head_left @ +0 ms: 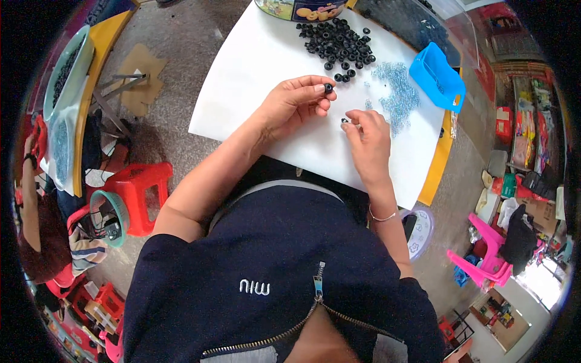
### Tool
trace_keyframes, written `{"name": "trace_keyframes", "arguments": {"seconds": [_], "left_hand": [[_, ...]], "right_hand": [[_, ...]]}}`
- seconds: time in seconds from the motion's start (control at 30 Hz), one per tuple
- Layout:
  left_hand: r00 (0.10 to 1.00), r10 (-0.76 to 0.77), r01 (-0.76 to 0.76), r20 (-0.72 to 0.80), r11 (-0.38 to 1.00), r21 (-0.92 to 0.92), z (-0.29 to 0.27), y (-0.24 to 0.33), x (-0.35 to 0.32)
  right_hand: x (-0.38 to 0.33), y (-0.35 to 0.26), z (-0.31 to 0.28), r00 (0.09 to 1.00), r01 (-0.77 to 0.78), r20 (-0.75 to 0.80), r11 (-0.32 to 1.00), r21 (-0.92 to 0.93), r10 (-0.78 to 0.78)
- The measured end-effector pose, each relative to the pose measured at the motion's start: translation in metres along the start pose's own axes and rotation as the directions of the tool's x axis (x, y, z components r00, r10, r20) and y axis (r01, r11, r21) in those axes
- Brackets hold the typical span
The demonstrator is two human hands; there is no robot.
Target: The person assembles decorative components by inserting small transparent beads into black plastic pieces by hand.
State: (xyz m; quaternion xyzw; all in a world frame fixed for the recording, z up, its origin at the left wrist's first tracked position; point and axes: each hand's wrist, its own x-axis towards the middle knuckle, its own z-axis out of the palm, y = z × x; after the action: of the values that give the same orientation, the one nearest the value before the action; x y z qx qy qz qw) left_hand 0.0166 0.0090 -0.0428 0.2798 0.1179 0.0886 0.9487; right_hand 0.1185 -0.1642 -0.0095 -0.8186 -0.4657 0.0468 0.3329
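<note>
My left hand point(296, 104) pinches a small round black part with a hole point(328, 88) between thumb and fingers, above the white tabletop point(236, 91). Close by on the right, the thumb and fingertips of my right hand point(368, 136) are closed on a tiny dark-and-clear piece point(344, 121), too small to name. The two hands are apart. Just beyond them lies a heap of similar black parts point(339, 45), a few of them loose at its near edge. Small clear bluish pieces point(399, 94) are spread beside my right hand.
A blue plastic bin point(439, 78) stands at the table's right edge. At the far edge is a printed round tin point(299, 9). A red stool point(142, 193) and a green basket point(115, 224) are to the left, near another person's arm point(29, 199). A pink chair point(487, 257) stands right.
</note>
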Motion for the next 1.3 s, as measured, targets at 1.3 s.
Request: {"name": "trace_keyframes", "arguments": {"seconds": [1.3], "left_hand": [[0.999,0.031,-0.021,-0.027,0.954,0.298,0.009,-0.008,-0.003]], "right_hand": [[0.033,-0.018,-0.002,0.912,0.390,-0.120,0.919,-0.052,-0.393]]}}
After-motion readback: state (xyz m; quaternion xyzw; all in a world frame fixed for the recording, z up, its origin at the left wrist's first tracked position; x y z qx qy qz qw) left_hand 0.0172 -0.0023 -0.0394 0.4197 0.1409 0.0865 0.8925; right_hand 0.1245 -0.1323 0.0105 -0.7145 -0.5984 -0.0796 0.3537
